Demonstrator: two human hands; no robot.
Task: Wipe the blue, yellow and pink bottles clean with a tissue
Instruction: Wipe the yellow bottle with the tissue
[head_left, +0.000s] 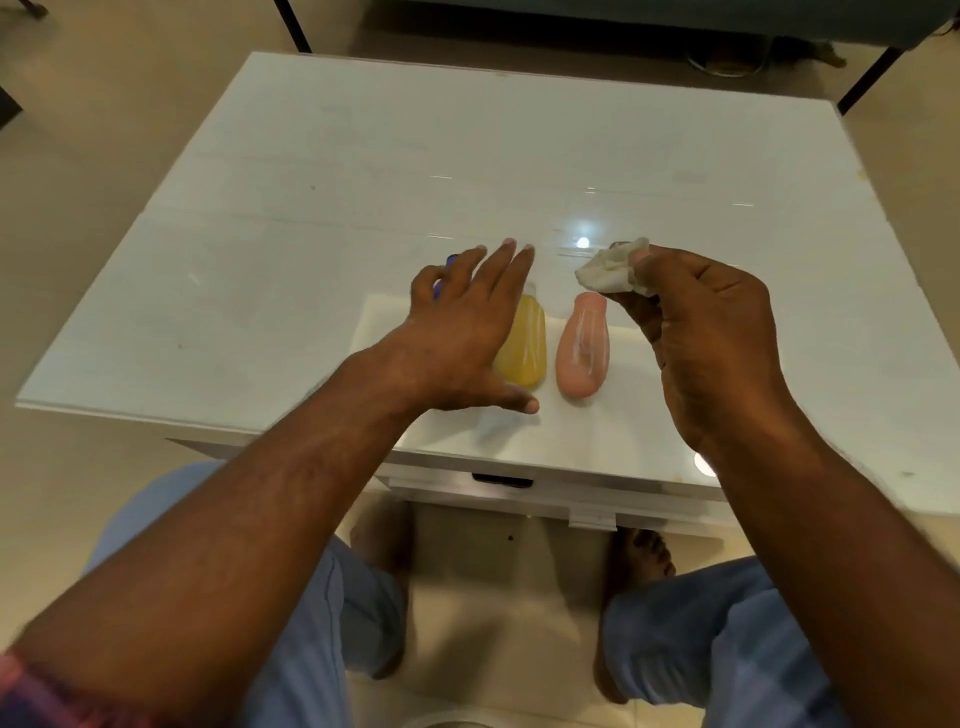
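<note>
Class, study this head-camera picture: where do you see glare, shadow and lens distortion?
Head view: lamp glare makes a bright spot on the glossy white tabletop near the crumpled white tissue; a soft shadow lies under the open left hand; the table's edges bow outward from the wide-angle lens; the image looks slightly soft.

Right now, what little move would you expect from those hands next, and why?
Probably the left hand lowers to pick up a bottle. Its fingers are spread, holding nothing, above the mostly hidden blue bottle and the yellow bottle. The right hand already pinches the crumpled tissue, ready to wipe.
</note>
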